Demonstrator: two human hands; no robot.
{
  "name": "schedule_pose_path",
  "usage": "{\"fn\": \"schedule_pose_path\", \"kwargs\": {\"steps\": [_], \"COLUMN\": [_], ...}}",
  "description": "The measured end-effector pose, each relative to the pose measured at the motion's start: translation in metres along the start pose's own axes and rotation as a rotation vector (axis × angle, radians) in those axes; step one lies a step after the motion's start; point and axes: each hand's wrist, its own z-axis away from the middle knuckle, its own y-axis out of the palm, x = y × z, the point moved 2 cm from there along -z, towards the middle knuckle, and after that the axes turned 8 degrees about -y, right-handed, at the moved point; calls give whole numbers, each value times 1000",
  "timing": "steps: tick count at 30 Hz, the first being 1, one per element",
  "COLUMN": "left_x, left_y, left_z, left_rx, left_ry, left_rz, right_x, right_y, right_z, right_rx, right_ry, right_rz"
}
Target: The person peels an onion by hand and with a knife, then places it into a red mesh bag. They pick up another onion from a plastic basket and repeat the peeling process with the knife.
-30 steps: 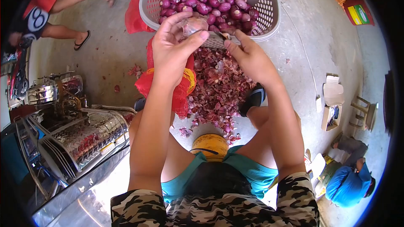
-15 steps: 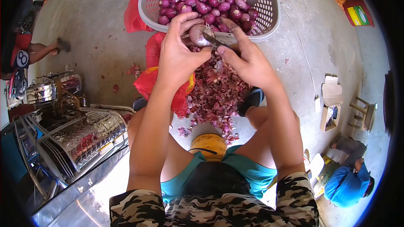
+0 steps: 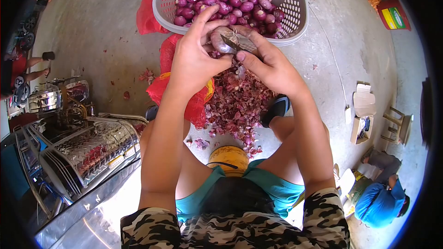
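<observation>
An unpeeled red onion (image 3: 221, 41) is held in my left hand (image 3: 194, 53), with the fingers curved round its far side. My right hand (image 3: 270, 60) grips a small dark-bladed knife (image 3: 229, 43); its handle is mostly hidden in the palm. The blade lies against the onion near its root tuft, and my right fingers reach over beside it. Just beyond my hands stands a grey plastic basket (image 3: 159, 7) with many peeled purple onions (image 3: 233, 2) in it. Beneath my hands is a heap of onion skins (image 3: 237, 97) on the floor.
A red mesh sack (image 3: 161, 90) lies left of the skins, and a yellow container (image 3: 227, 160) stands between my legs. A metal motorcycle sidecar (image 3: 92, 147) is on the left. At right are a cardboard box (image 3: 362, 129), a wooden stool (image 3: 399, 127) and a person in blue (image 3: 380, 203).
The onion has turned in my left hand and shifted slightly right, and my left index finger has lifted away. The knife blade lies further across the onion. A person at far left has moved.
</observation>
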Motion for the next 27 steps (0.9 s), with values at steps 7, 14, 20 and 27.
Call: {"fn": "schedule_pose_path", "kwargs": {"steps": [7, 14, 20, 27], "left_x": [1, 1, 4, 0], "left_y": [-5, -8, -9, -10], "left_z": [0, -1, 0, 4], "left_rx": [44, 48, 50, 47], "left_ry": [-53, -80, -99, -78], "left_rz": [-88, 98, 204, 173], "right_x": [2, -1, 3, 0], "right_y": [2, 5, 5, 8], "right_z": [1, -3, -2, -5], "right_rx": [23, -16, 1, -37], "right_ry": [28, 26, 76, 22], "right_rz": [150, 93, 90, -18]}}
